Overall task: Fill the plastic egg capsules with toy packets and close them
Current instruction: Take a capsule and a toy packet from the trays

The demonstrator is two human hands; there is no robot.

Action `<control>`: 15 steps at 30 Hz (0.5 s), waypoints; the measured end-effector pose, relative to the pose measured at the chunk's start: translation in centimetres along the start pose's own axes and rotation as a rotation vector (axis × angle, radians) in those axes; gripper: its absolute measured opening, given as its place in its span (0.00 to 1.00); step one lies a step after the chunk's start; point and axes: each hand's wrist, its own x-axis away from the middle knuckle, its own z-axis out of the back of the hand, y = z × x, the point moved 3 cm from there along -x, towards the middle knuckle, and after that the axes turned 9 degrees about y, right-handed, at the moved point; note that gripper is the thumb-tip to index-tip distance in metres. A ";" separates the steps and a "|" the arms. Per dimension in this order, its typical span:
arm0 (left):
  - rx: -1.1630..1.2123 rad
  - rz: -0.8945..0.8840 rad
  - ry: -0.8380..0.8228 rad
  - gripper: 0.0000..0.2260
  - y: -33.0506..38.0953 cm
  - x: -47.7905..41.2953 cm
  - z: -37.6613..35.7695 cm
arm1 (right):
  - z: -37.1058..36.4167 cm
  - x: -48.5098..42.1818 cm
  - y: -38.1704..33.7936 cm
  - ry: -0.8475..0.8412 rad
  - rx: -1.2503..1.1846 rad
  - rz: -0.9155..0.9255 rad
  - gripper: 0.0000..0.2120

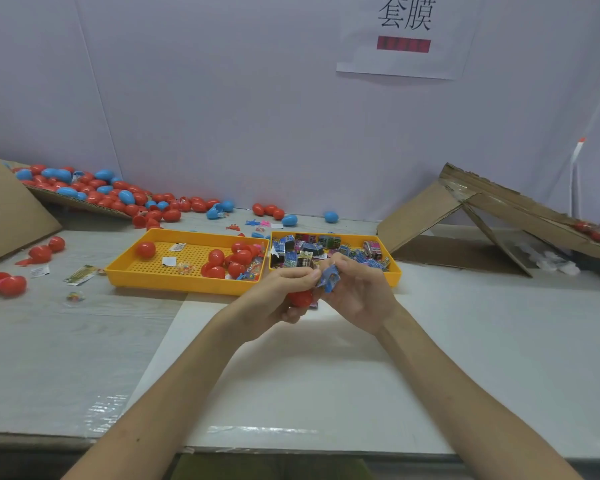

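Left hand [274, 301]: I grip a red capsule [300, 298]
Right hand [359, 292]: I pinch a blue packet [329, 278] — above it

Wall [222, 98]: pale lilac panels, evenly lit.
Sign [404, 60]: white paper on the wall, black characters over a red bar (blurred).
Counter [482, 341]: grey wood-grain, a white sheet [326, 382] at its near edge.
Cardboard [426, 209]: folded flaps at the far-right corner.
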 end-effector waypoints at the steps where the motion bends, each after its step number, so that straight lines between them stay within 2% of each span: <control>1: 0.001 0.000 0.006 0.11 -0.1 0.0 0.0 | 0.0 0.0 0.0 0.012 0.012 -0.004 0.09; 5: 0.002 -0.004 0.065 0.11 -0.3 -0.1 0.0 | 0.3 -0.2 0.1 0.118 0.083 -0.025 0.07; 11: -0.013 -0.042 0.292 0.11 -0.2 -0.3 0.7 | 1.3 -0.6 0.0 0.303 0.074 -0.030 0.04; 15: -0.013 -0.094 0.279 0.11 0.3 -0.2 0.8 | 1.3 -0.7 -0.1 0.298 0.138 -0.022 0.05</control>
